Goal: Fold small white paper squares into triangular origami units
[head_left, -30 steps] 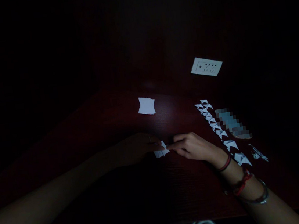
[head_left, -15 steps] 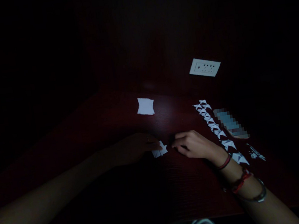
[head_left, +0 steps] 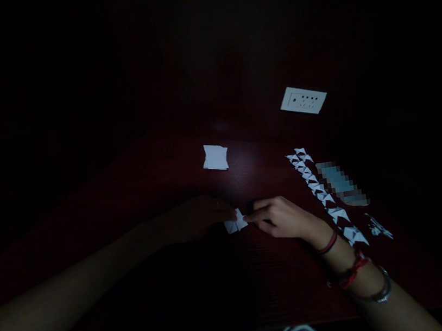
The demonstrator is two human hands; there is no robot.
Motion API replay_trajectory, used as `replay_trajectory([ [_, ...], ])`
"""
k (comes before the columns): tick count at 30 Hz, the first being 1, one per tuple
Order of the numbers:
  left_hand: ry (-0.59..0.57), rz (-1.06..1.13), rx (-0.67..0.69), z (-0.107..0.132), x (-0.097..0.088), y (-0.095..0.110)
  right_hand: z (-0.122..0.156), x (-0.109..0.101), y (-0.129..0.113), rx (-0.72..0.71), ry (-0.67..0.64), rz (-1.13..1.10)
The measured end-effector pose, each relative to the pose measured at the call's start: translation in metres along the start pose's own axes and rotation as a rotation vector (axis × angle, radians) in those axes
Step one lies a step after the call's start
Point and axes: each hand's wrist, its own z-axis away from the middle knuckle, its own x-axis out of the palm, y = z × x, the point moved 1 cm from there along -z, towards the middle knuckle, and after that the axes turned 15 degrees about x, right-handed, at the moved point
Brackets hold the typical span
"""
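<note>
A small folded white paper (head_left: pixel 232 226) lies on the dark red table between my hands. My left hand (head_left: pixel 201 217), deep in shadow, has its fingers closed on the top of the paper and keeps it against the table. From the right, the index finger of my right hand (head_left: pixel 280 217) reaches out to the paper's right corner and touches it. My right thumb sits apart from that finger, lower down, and the other fingers are partly curled. Beyond my hands lies a stack of white paper squares (head_left: pixel 215 157).
A row of folded white paper pieces (head_left: pixel 311 180) runs down the right side. Beside it are a blurred-out oblong object (head_left: pixel 341 184) and a small whitish bundle (head_left: pixel 378 226). A white socket plate (head_left: pixel 303 100) is on the back panel. The surroundings are very dark.
My right hand has shifted slightly left, and its index finger has extended to touch the folded paper. My left hand and the paper have barely moved.
</note>
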Motion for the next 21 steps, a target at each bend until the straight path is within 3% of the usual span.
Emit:
replay_trajectory([
  [11,0.045,0.013,0.026,-0.01,-0.012,0.009,0.0,0.0,0.0,0.004,0.006,-0.004],
  [21,0.109,0.05,0.026,-0.002,-0.007,0.004,0.001,0.0,0.001,0.013,-0.008,-0.023],
])
